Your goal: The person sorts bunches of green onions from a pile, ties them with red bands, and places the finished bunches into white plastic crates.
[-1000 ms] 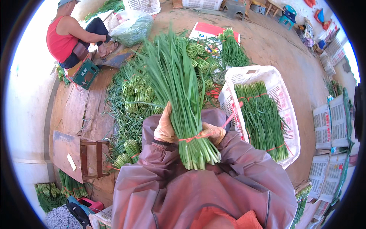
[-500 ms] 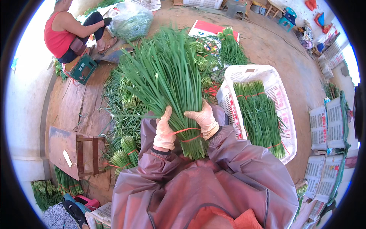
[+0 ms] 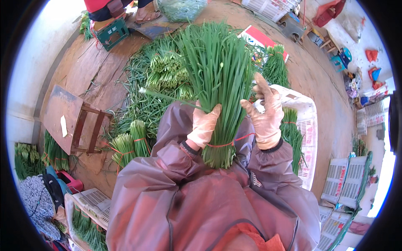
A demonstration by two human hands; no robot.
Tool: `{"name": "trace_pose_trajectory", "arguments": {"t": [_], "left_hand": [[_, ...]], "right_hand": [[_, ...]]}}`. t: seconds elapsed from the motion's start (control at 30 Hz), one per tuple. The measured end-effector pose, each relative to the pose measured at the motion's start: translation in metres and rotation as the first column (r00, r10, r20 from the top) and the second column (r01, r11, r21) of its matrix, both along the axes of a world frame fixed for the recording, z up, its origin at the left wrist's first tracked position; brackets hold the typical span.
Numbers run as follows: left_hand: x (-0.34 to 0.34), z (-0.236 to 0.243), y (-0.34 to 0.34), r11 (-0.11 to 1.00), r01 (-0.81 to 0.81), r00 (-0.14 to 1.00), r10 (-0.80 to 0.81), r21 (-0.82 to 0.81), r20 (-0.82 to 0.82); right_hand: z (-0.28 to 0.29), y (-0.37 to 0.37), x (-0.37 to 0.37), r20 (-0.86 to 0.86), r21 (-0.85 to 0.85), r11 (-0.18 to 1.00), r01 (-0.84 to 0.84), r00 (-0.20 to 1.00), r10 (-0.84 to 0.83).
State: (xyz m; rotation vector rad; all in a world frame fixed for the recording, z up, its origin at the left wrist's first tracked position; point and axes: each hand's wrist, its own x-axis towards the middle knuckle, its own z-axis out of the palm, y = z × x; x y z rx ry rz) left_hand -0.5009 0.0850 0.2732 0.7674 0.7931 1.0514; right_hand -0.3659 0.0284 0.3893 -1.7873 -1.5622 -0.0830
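Note:
A thick bunch of garlic chives (image 3: pixel 218 67) stands upright over my lap, leaves pointing away and cut stems toward me. My left hand (image 3: pixel 204 124), in a pale glove, is closed around its left side, thumb across the stems. A single loose stalk (image 3: pixel 167 97) sticks out to the left beside that hand. Low on the stems runs a red tie band (image 3: pixel 222 145), its free end trailing right. My right hand (image 3: pixel 268 115), gloved too, is raised just right of the bunch with fingers apart and nothing in it.
To my right, a white plastic crate (image 3: pixel 309 142) holds tied bunches. Ahead lies a heap of loose chives (image 3: pixel 140 96) with stacked bunches (image 3: pixel 167 69). Two small tied bunches (image 3: pixel 130 144) and a tipped wooden stool (image 3: pixel 67 119) are at left. A co-worker (image 3: pixel 104 10) sits at the far left.
My right hand has let go of the bunch and moved right, its fingers opening. My left hand still grips the bunch. The whole view has shifted, cutting off more of the co-worker.

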Motion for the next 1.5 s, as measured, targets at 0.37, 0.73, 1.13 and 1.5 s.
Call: {"name": "trace_pose_trajectory", "arguments": {"t": [0.37, 0.73, 1.13, 1.5], "left_hand": [[-0.004, -0.091, 0.000, 0.964, 0.153, 0.956, -0.090, 0.216, -0.278], [-0.030, 0.022, 0.009, 0.962, 0.239, 0.967, -0.248, 0.134, 0.052], [-0.044, -0.005, 0.004, 0.993, 0.087, 0.996, -0.088, 0.076, 0.013], [-0.027, 0.052, 0.016, 0.960, -0.119, 0.978, 0.157, 0.255, -0.135]], "right_hand": [[-0.029, 0.059, -0.100, 0.425, -0.493, 0.868, -0.053, 0.857, 0.293], [0.027, 0.037, -0.017, -0.920, 0.029, 0.911, -0.412, 0.345, 0.185], [0.027, 0.102, 0.108, -0.398, -0.181, 0.983, 0.024, 0.912, -0.096], [-0.074, 0.063, -0.023, -0.841, 0.062, 0.922, -0.383, 0.478, 0.255]]}}
